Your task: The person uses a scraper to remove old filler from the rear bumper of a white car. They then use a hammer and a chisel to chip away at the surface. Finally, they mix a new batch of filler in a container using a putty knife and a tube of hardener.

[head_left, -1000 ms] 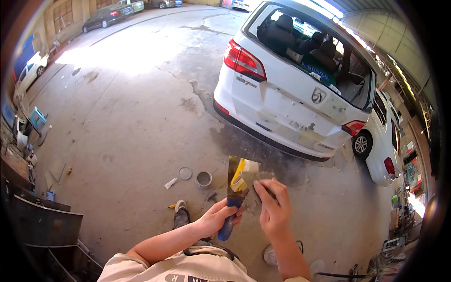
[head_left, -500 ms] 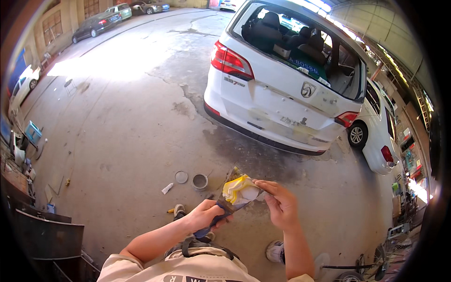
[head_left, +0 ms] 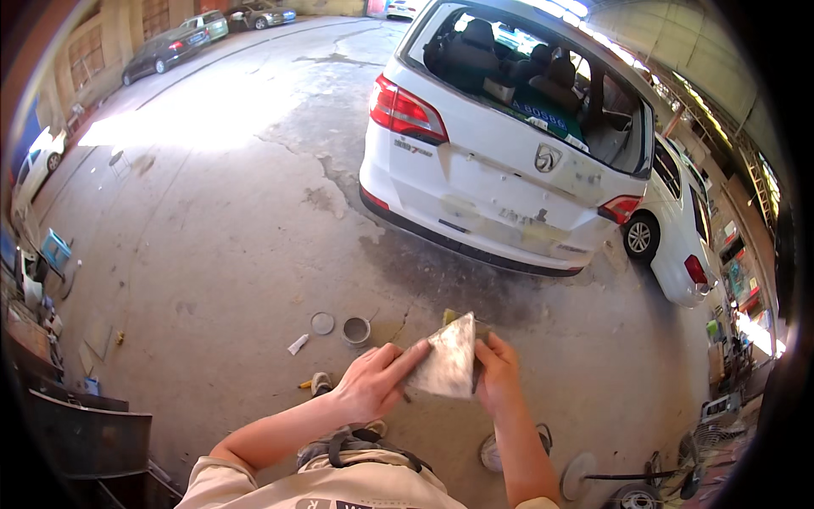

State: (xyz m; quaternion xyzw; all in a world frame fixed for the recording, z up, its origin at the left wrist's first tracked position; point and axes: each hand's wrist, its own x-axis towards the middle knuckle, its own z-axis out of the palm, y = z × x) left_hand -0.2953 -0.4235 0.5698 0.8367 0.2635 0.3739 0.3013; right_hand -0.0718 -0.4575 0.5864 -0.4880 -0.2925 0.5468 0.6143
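My left hand (head_left: 373,377) is closed on a putty knife; its wide silver blade (head_left: 448,360) is tilted up with a smeared, scraped-looking face toward me. The index finger lies along the blade, and the handle is hidden. My right hand (head_left: 498,373) pinches a thin dark-edged spreader (head_left: 480,336) close behind the blade's right edge, most of it hidden. A bit of yellow putty (head_left: 449,316) shows past the blade's top. Beyond my hands on the floor stand an open grey can (head_left: 356,342), a round lid (head_left: 322,323) and a small white tube (head_left: 298,344).
A white van (head_left: 500,182) stands ahead with its rear glass out and sanded, filled patches on the tailgate. Another white car (head_left: 678,246) is at its right. Dark metal panels (head_left: 93,428) stand at lower left; a fan (head_left: 712,441) is at lower right.
The putty knife has turned over: its face with yellow and white putty has gone out of sight, and the bare silver side shows. Both hands have shifted slightly.
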